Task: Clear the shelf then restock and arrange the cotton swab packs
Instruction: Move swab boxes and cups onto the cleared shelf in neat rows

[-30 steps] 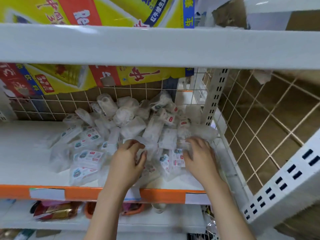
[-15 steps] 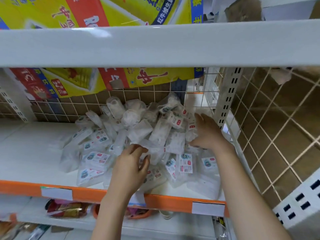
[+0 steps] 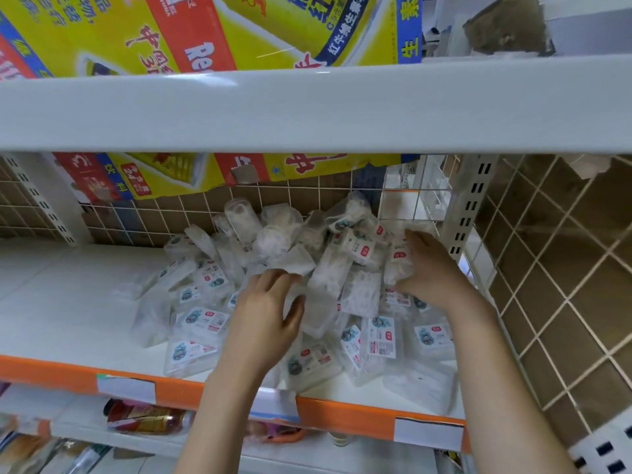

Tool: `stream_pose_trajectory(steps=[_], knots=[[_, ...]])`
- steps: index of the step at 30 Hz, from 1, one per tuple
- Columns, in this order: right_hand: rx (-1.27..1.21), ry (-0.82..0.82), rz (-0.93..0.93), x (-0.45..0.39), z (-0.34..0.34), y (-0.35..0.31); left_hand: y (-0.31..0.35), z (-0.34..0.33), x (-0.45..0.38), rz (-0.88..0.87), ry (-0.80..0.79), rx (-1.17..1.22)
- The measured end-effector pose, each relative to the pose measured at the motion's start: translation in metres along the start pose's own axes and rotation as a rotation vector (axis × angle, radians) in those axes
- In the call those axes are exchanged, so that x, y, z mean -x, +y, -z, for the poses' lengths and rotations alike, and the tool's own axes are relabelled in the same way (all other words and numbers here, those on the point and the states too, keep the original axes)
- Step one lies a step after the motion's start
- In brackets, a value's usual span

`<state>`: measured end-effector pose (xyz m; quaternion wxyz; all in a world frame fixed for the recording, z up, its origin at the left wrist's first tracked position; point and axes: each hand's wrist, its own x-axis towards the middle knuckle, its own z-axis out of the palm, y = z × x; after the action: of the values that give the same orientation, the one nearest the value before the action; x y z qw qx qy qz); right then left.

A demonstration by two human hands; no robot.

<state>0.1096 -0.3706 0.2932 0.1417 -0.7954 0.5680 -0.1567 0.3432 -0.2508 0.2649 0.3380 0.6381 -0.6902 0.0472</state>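
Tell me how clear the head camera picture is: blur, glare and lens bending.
Head view: wide-angle bending curves the white upper shelf board; soft glare lies on its left part; the heap of clear plastic cotton swab packs is soft, labels unreadable; the left hand and right hand show slight blur; the lower left corner is smeared.

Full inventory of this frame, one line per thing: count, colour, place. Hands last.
cotton swab packs: a heap, too many to count, clear and white with labels, right half of the middle shelf.
middle shelf: one, white with an orange front edge.
price tags: at least two, white, on the orange edge.
upper shelf: one, white, across the top.
cardboard cartons: yellow, red and blue, behind the wire back.
wire grid: white, back and right side.
bottle: one, red and gold, lying on the lower shelf.
left hand: on the heap's middle, fingers curled on a pack.
right hand: holds a pack at the heap's right.
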Motion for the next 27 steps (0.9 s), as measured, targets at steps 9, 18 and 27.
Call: stream_pose_trajectory(steps=[9,18,27], knots=[[-0.134,0.165,0.104,0.033,-0.016,-0.005,-0.006,0.002,-0.066,0.206,-0.019,-0.255],[-0.213,0.205,0.065,0.050,-0.030,-0.010,-0.014,-0.005,-0.082,0.394,-0.057,-0.087],[-0.288,0.273,0.101,0.054,-0.036,-0.049,-0.031,0.020,-0.067,0.308,0.090,0.102]])
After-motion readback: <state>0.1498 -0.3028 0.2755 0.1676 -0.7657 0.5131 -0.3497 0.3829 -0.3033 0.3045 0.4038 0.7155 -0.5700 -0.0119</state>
